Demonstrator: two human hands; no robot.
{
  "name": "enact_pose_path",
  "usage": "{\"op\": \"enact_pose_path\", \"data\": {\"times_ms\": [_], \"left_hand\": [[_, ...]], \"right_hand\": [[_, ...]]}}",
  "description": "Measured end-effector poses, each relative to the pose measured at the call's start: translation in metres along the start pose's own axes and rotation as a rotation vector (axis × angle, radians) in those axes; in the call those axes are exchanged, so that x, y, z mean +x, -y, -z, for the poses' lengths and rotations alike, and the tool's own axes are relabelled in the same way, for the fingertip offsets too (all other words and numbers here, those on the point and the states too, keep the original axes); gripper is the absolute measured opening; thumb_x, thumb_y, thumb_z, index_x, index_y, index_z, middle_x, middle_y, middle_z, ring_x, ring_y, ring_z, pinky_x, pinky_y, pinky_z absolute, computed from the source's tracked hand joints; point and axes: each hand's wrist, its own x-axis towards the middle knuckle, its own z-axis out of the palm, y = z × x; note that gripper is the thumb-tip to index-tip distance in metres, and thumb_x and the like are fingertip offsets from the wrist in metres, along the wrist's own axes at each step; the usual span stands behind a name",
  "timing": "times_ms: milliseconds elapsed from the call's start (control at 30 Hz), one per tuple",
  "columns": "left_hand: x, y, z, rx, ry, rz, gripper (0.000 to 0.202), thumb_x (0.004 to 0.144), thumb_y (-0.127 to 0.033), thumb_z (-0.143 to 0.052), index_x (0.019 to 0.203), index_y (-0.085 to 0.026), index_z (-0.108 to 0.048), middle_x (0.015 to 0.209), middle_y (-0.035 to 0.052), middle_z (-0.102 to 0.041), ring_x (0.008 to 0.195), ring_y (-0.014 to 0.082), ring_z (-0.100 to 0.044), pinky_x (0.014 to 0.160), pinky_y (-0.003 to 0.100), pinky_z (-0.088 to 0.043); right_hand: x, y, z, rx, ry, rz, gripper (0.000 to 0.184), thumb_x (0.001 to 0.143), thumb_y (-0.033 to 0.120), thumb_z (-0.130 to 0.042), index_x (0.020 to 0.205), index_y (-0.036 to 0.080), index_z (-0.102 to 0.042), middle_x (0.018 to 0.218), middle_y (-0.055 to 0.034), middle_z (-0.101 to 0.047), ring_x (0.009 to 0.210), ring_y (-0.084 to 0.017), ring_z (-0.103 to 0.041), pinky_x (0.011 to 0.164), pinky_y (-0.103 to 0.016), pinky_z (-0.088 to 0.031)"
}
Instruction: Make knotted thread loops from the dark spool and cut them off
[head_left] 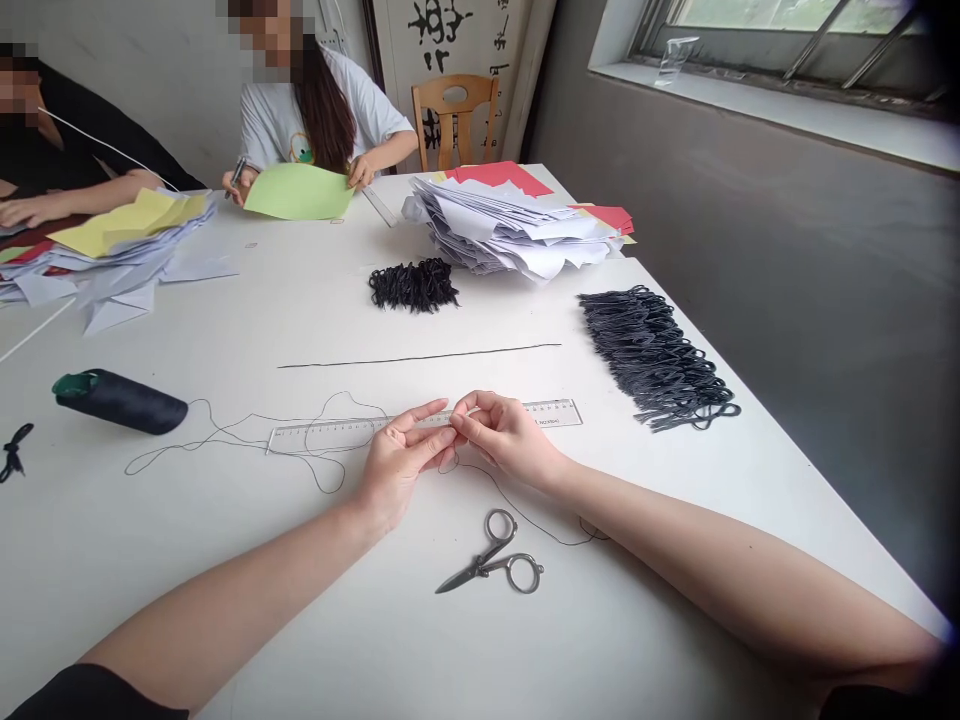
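Observation:
My left hand (401, 455) and my right hand (506, 435) meet above a clear ruler (555, 412), fingertips pinched close together on a thin black thread (517, 510). The thread trails in loose loops to the left, toward a dark spool (124, 398) lying on its side with a green inner core. To the right it curves out under my right forearm. Below my hands lies a small pair of metal scissors (491, 562), blades pointing left. One straight length of black cord (420, 356) is laid out beyond the ruler. The exact grip at the fingertips is partly hidden.
Bundles of looped black cord (652, 355) and a smaller black bundle (414, 286) lie farther off. A pile of white papers (517, 230) stands behind. Across the white table (315, 620), one person holds a green sheet (300, 192); another sits by papers at left.

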Motion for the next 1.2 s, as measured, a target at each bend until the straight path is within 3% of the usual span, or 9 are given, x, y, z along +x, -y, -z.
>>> {"op": "enact_pose_path", "data": {"times_ms": [67, 133, 233, 367, 700, 1200], "left_hand": [[-0.0002, -0.0006, 0.0000, 0.016, 0.000, -0.015, 0.047, 0.068, -0.025, -0.082, 0.111, -0.017, -0.064, 0.080, 0.0049, -0.074, 0.072, 0.0139, -0.065, 0.071, 0.027, -0.047], [-0.0001, -0.0013, 0.0002, 0.035, -0.011, -0.020, 0.047, 0.068, -0.025, -0.081, 0.111, -0.016, -0.062, 0.082, 0.0062, -0.074, 0.077, 0.0149, -0.066, 0.071, 0.026, -0.046], [0.0004, -0.0021, 0.0006, 0.065, -0.020, -0.030, 0.050, 0.069, -0.026, -0.080, 0.113, -0.015, -0.059, 0.078, 0.0056, -0.074, 0.073, 0.0136, -0.064, 0.071, 0.027, -0.046], [0.0007, -0.0019, 0.0012, 0.095, -0.008, -0.041, 0.050, 0.070, -0.027, -0.080, 0.112, -0.014, -0.056, 0.074, 0.0043, -0.072, 0.067, 0.0126, -0.062, 0.070, 0.028, -0.045], [-0.0002, -0.0020, 0.0027, 0.104, 0.002, -0.029, 0.045, 0.070, -0.027, -0.079, 0.108, -0.015, -0.057, 0.064, 0.0007, -0.068, 0.062, 0.0126, -0.057, 0.068, 0.029, -0.044], [-0.0016, -0.0022, 0.0007, 0.117, 0.007, -0.044, 0.041, 0.069, -0.028, -0.079, 0.103, -0.016, -0.059, 0.064, 0.0001, -0.067, 0.059, 0.0124, -0.056, 0.067, 0.030, -0.044]], "right_hand": [[-0.0002, 0.0024, 0.0010, -0.013, -0.001, -0.018, 0.036, 0.086, 0.052, -0.057, 0.086, 0.016, -0.052, 0.050, 0.0049, -0.052, 0.040, -0.005, -0.038, 0.042, -0.019, -0.028], [-0.0002, 0.0045, 0.0019, -0.003, -0.008, -0.034, 0.035, 0.088, 0.051, -0.056, 0.087, 0.016, -0.055, 0.050, 0.0048, -0.051, 0.041, -0.005, -0.039, 0.043, -0.018, -0.030], [-0.0004, 0.0059, 0.0020, 0.036, 0.006, -0.072, 0.036, 0.090, 0.050, -0.052, 0.093, 0.014, -0.059, 0.056, 0.0015, -0.057, 0.044, -0.006, -0.046, 0.045, -0.020, -0.037], [-0.0004, 0.0037, 0.0011, 0.074, 0.066, -0.084, 0.038, 0.089, 0.049, -0.055, 0.086, 0.011, -0.062, 0.062, -0.0018, -0.061, 0.045, -0.007, -0.050, 0.044, -0.020, -0.040], [-0.0005, -0.0031, 0.0005, 0.116, 0.103, -0.072, 0.043, 0.085, 0.051, -0.060, 0.096, 0.009, -0.067, 0.072, -0.0082, -0.068, 0.051, -0.008, -0.052, 0.044, -0.020, -0.041], [0.0011, -0.0011, 0.0014, 0.281, 0.104, -0.164, 0.037, 0.079, 0.043, -0.069, 0.096, 0.010, -0.071, 0.054, -0.0009, -0.059, 0.048, -0.008, -0.051, 0.042, -0.020, -0.037]]}}
